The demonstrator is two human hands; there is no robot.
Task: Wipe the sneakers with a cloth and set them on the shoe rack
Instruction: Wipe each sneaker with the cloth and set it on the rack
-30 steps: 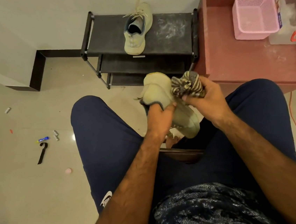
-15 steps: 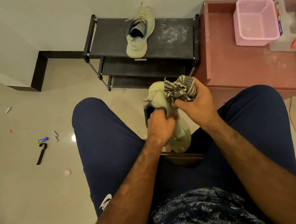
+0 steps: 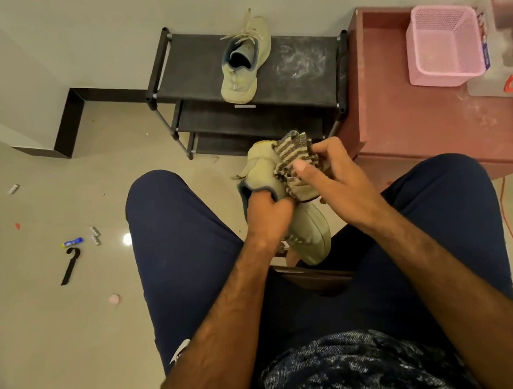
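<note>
Gripping the collar of a beige sneaker [image 3: 312, 236] above the knees, the left hand [image 3: 266, 213] curls round it; the right hand [image 3: 342, 191] pinches a striped cloth [image 3: 292, 155] against its heel. A second sneaker [image 3: 243, 69] rests on the shoe rack [image 3: 302, 69].

the light is warm and rather dim, with a yellowish cast over the floor [image 3: 58, 342] and the wall [image 3: 43, 42]; one small white glare spot [image 3: 126, 239] lies on the floor beside the left knee [image 3: 154, 198]; shadows are soft, the deepest under the rack [image 3: 298, 63]; the wide lens bends straight lines near the edges; the clear box [image 3: 511, 40] in the top right corner is smeared and blurred; the middle is fairly sharp
</note>
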